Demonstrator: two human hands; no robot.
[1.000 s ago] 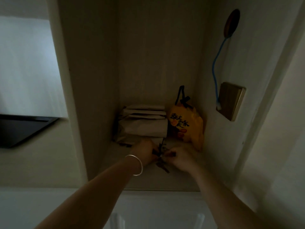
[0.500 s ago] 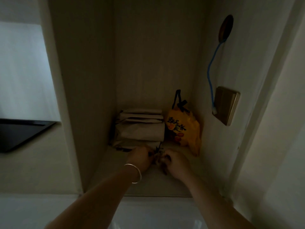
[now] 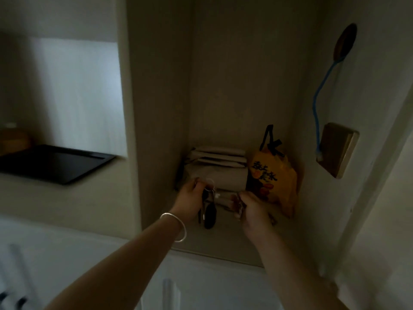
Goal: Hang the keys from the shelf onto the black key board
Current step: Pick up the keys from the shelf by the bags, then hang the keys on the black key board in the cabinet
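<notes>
Both my hands are inside a dim wall niche, just above its shelf [image 3: 225, 240]. My left hand [image 3: 190, 198], with a silver bangle on its wrist, pinches the metal ring of a key bunch [image 3: 209, 209]; a dark fob and keys dangle below the fingers. My right hand [image 3: 252, 209] is closed around a second small metal key set [image 3: 239, 206], mostly hidden by the fingers. A black flat board [image 3: 51, 162] lies on the ledge at the left, outside the niche; I cannot tell whether it is the key board.
At the back of the niche sit folded beige paper bags [image 3: 218, 171] and a yellow printed bag [image 3: 273, 177] with black handles. On the right wall, a blue cable [image 3: 317, 104] runs from a dark round hole to a brass box [image 3: 337, 148]. White cabinet fronts lie below.
My hands have separated: the left has lifted a key bunch by its ring, the right has drawn to the right with another set. The camera has swung left, showing more of the black board.
</notes>
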